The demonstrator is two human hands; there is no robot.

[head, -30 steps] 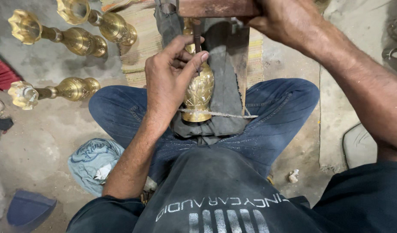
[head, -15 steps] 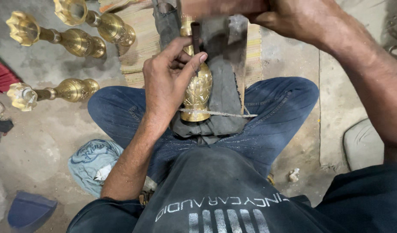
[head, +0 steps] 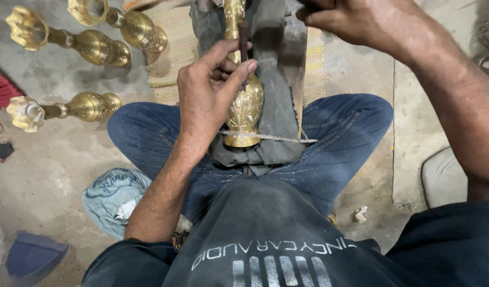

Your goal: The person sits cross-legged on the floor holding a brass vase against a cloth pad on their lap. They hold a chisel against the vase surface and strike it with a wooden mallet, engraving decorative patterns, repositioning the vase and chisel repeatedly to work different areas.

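Observation:
A gold brass vase-shaped piece [head: 247, 111] lies on a dark grey cloth [head: 279, 106] across my lap, bound down by a thin string [head: 276, 139]. My left hand [head: 207, 90] pinches a dark metal punch [head: 243, 42] between thumb and fingers and rests on the piece, the punch's tip against the ornamented brass. At the top edge, above and to the right, my right hand [head: 356, 21] is closed on a dark tool [head: 308, 6]. The frame cuts off most of that tool.
Three brass stands lie on the concrete floor at the left [head: 69, 40] [head: 122, 21] [head: 64, 109]. A woven mat [head: 170, 48] lies under the far ones. A blue-white cloth bundle [head: 114, 194] sits by my left thigh, and a grey cushion [head: 446, 178] lies at the right.
The reddish-brown head of the tool in my right hand has risen almost out of view at the top. My left hand keeps the punch on the brass piece.

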